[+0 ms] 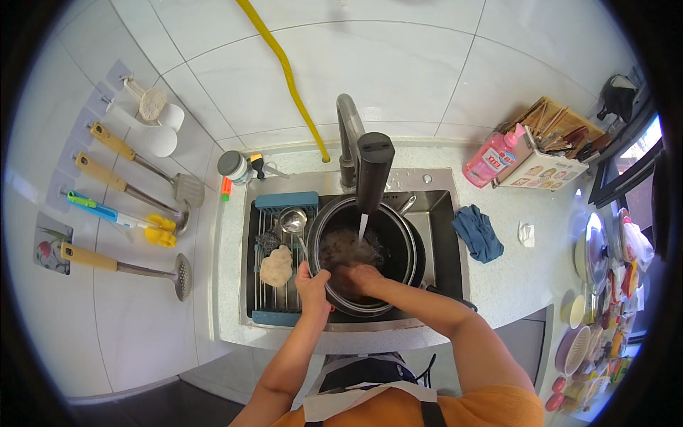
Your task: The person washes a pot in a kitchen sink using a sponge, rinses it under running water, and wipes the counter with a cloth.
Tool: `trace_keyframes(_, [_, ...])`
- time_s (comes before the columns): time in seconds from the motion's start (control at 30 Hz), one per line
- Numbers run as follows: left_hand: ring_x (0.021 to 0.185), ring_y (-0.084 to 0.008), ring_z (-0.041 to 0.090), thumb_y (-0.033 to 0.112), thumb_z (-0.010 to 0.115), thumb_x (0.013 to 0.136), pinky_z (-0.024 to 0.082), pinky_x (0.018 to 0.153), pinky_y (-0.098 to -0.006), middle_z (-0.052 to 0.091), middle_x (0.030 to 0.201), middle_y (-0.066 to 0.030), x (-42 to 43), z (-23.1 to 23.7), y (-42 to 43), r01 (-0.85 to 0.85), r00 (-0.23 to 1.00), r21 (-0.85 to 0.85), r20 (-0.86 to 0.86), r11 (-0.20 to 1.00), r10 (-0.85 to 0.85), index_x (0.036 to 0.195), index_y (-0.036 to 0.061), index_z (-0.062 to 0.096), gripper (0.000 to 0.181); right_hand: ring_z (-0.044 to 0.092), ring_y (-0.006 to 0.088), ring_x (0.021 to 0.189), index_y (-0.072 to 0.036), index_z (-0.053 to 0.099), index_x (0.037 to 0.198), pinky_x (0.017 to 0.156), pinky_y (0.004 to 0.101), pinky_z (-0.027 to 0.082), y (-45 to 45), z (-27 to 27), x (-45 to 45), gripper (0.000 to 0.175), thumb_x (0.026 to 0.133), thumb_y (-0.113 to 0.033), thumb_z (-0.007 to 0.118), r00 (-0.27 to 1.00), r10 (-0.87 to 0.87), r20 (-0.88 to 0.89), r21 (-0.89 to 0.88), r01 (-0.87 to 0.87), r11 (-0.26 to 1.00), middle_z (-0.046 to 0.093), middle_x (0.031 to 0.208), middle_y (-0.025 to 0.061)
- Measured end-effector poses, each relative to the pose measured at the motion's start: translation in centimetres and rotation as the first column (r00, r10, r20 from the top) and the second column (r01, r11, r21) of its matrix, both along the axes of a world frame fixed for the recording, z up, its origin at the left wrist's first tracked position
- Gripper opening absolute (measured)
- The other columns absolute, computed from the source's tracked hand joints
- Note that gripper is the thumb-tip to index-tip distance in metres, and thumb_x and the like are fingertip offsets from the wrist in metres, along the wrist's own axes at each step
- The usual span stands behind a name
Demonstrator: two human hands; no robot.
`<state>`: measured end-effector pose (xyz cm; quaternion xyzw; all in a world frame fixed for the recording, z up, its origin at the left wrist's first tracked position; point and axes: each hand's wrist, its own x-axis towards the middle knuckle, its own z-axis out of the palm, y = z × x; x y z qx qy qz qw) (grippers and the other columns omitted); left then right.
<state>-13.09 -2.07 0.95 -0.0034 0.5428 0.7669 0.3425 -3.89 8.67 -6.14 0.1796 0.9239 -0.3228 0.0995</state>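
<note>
A dark round pot (397,224) with a metal rim sits in the sink under the running faucet (373,176). Water streams into it, and the liquid inside (341,248) looks brownish and churned. On the pot's left rim, my left hand (314,285) grips with the thumb over the edge. My right hand (363,278) reaches into the pot, its fingers hidden in the murky water, so I cannot tell if they hold something. Close to my left hand, a steel ladle (292,220), a pale sponge-like pad (276,267) and a dark scouring pad (267,241) lie on the drain rack (261,299).
The steel sink (440,235) surrounds the pot, and a black handle (451,297) juts out beneath my right forearm. On the right counter are a blue cloth (477,234), a pink detergent bottle (490,160) and a utensil holder (544,155). Utensils, including a skimmer (182,277), hang left.
</note>
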Motion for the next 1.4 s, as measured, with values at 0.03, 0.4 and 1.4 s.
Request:
trace_keyframes(0.03, [0.066,-0.0135,0.058,-0.014,0.048,0.067,0.050,0.063,-0.0274,0.062,0.080,-0.0040,0.0,-0.2,-0.3,-0.001,1.000,0.012,-0.010,1.000,0.001,0.082,0.0060,0.052,0.026,0.059,0.0373,0.097,-0.015,0.057,0.107,0.079,0.0457,0.050,-0.9,0.6,-0.7,0.032,0.079,-0.030,0.061,0.992,-0.028,-0.124,0.029,0.032,0.999,0.057,0.111,0.0147])
trace_keyframes(0.4, [0.065,-0.0130,0.057,-0.014,0.048,0.067,0.050,0.062,-0.0265,0.061,0.079,-0.0045,-1.1,0.7,-1.8,-0.004,0.999,0.058,-0.031,0.998,0.006,0.083,0.0047,0.053,0.025,0.057,0.0347,0.096,-0.016,0.055,0.111,0.077,0.0395,0.050,4.9,-1.3,-1.4,0.034,0.078,-0.010,0.057,0.960,-0.266,-0.088,0.180,0.278,0.943,0.056,0.105,0.0156])
trace_keyframes(1.4, [0.059,-0.0068,0.052,-0.014,0.051,0.064,0.045,0.057,-0.0215,0.059,0.073,-0.0005,-1.9,8.9,-2.0,0.177,0.958,-0.058,-0.221,0.983,-0.185,0.079,0.0049,0.054,0.024,0.058,0.0379,0.091,-0.013,0.049,0.119,0.078,0.0434,0.047,12.7,12.3,-1.1,0.041,0.081,-0.028,0.056,0.841,-0.197,-0.505,-0.002,0.227,0.974,0.061,0.097,0.0179])
